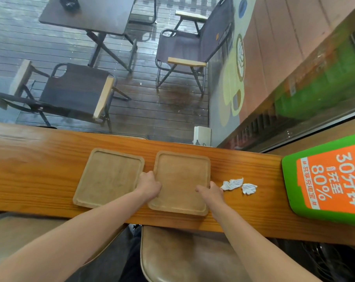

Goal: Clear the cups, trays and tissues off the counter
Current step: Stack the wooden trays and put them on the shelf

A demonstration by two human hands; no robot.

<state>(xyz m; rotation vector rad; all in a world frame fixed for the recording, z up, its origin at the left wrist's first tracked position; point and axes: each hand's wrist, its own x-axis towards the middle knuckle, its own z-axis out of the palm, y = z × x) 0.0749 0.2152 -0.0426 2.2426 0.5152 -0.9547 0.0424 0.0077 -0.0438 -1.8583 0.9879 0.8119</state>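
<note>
My left hand [150, 185] and right hand [212, 191] grip opposite edges of the right rectangular wooden tray [180, 183] on the wooden counter [30, 176]; two crumpled white tissues [238, 185] lie just right.

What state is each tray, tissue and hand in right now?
Left tray: flat on counter, empty.
Right tray: flat, empty, gripped at both side edges.
Tissues: two crumpled pieces, loose on counter.
Left hand: on right tray's left edge.
Right hand: on its right edge.
</note>
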